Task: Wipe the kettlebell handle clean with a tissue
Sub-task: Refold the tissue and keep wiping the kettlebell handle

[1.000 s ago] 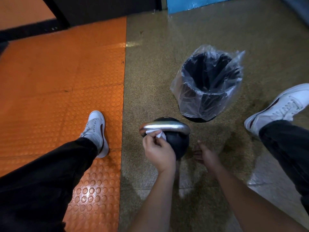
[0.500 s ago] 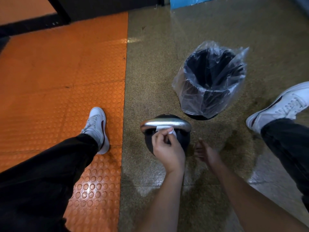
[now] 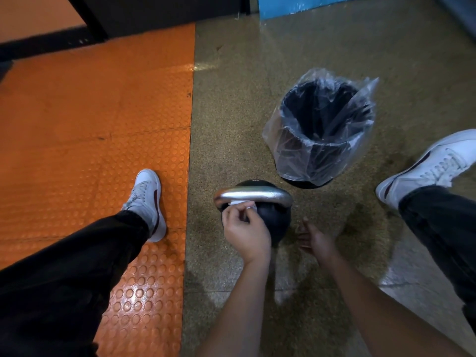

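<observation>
Two bare hands are working low over a speckled floor (image 3: 231,112), with the kettlebell (image 3: 277,219) as the landmark: it is sitting upright on that floor, its black ball below and its silver handle (image 3: 253,195) arching across the top. The left hand (image 3: 246,229) is reaching in from the near side of the kettlebell and is pinching a small white tissue (image 3: 240,203) between thumb and fingers, pressing it against the underside of the handle toward the handle's left end. The right hand (image 3: 318,240) is hanging just to the right of the kettlebell, near its ball but apart from it, fingers loosely spread and gripping nothing. Beyond the kettlebell and a little to its right, a dark bin (image 3: 322,130) lined with a clear plastic bag is standing close by; whether the two are touching cannot be told. To the left of the kettlebell, an orange studded mat (image 3: 90,124) is meeting the speckled floor along a straight seam, and a white shoe (image 3: 148,202) below a black trouser leg is resting on it. Far to the right of the kettlebell, a second white shoe (image 3: 435,163) is resting on the speckled floor
</observation>
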The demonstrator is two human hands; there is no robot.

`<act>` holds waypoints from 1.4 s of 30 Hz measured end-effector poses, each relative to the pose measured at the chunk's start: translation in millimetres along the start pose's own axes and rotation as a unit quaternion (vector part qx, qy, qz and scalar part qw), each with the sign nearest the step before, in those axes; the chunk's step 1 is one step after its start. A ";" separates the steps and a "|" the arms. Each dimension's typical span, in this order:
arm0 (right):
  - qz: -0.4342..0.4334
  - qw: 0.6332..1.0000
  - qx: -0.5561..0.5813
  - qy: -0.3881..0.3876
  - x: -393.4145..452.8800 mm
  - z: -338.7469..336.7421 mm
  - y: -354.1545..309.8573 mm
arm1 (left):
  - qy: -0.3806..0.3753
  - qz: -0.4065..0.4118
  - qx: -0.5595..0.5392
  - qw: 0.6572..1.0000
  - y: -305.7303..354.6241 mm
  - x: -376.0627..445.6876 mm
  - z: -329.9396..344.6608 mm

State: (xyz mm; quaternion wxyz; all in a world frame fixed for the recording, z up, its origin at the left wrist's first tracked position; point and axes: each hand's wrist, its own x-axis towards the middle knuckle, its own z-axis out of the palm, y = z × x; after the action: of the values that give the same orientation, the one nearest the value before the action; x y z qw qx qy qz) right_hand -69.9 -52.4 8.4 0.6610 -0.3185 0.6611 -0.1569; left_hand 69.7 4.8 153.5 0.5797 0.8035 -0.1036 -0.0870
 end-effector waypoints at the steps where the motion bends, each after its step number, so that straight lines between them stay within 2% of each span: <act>1: 0.003 1.000 0.006 0.003 1.0 -0.2 -0.5 | 0.000 0.000 -0.003 1.000 2.4 -0.4 0.1; 6: 0.013 0.999 0.030 -0.006 -1.3 -0.7 -7.6 | -0.058 0.042 -0.032 0.997 7.5 -21.4 -2.2; 9: 0.016 1.000 0.020 0.006 -0.4 -0.8 -3.7 | -0.016 -0.001 -0.017 1.000 4.7 -11.3 2.2; 12: 0.018 1.000 0.019 0.008 -1.1 -0.3 -3.0 | 0.025 -0.003 -0.027 0.999 8.5 -4.9 2.1; 17: 0.022 0.999 0.036 0.001 2.0 -2.4 -4.9 | -0.022 0.036 -0.044 0.998 6.8 -18.3 -0.9; 21: 0.012 1.000 0.009 0.003 0.3 -0.7 0.6 | 0.023 0.012 -0.019 0.999 3.1 -0.4 -1.7; 23: 0.015 1.000 0.017 0.001 -0.4 0.1 -1.8 | 0.022 0.023 -0.018 0.999 4.0 0.0 -2.6; 26: 0.028 0.999 0.042 -0.002 -0.6 1.5 -7.9 | -0.039 0.056 -0.028 0.997 7.6 -16.6 -3.2; 28: 0.023 0.999 0.047 -0.005 -1.0 1.4 -8.0 | -0.058 0.051 -0.025 0.997 6.4 -19.1 -0.4; 31: 0.016 1.000 0.026 -0.001 -0.3 0.4 -2.5 | -0.024 0.007 -0.016 1.000 0.7 -5.3 -0.8; 34: 0.012 1.000 0.027 -0.001 0.9 -0.1 -2.7 | 0.004 0.019 -0.021 1.000 3.7 -0.9 -5.6; 38: 0.019 0.999 0.045 -0.010 2.9 0.0 -4.7 | -0.032 0.074 -0.025 0.996 8.1 -10.0 -3.6; 42: 0.014 1.000 0.020 -0.003 1.5 -1.0 0.6 | -0.027 0.041 -0.006 0.999 1.2 -6.4 -4.5</act>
State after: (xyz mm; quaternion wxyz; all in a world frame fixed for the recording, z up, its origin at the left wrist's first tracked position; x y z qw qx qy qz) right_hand -70.9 -53.1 6.9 0.6715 -0.2967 0.6599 -0.1602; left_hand 64.6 10.2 156.2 0.5842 0.7927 -0.1515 -0.0856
